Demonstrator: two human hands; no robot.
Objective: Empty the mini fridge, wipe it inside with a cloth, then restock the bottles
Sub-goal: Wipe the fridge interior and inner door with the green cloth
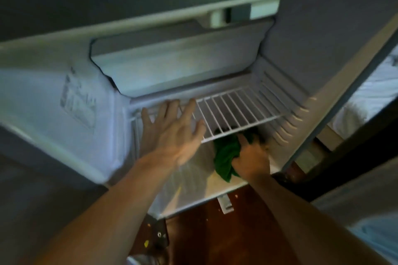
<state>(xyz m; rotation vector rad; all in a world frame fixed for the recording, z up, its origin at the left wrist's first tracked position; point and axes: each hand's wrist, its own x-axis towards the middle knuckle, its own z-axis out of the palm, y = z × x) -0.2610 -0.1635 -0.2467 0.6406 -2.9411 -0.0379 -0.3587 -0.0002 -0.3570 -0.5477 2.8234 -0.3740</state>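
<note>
The mini fridge (53,97) stands open in front of me, white inside, with no bottles in view. A white wire shelf (239,109) crosses its middle. My left hand (172,129) lies with straight spread fingers on the shelf's left front part. Under the shelf, my right hand (251,157) grips a crumpled green cloth (226,157) against the fridge floor (193,187). Part of the cloth is hidden behind the shelf's front bar.
A freezer compartment flap (178,54) hangs above the shelf. The fridge door (336,54) stands open at the right, white bedding (374,92) beyond it. Below is a dark wooden floor (226,232) with crumbs, and a small dark object (159,234) at the lower left.
</note>
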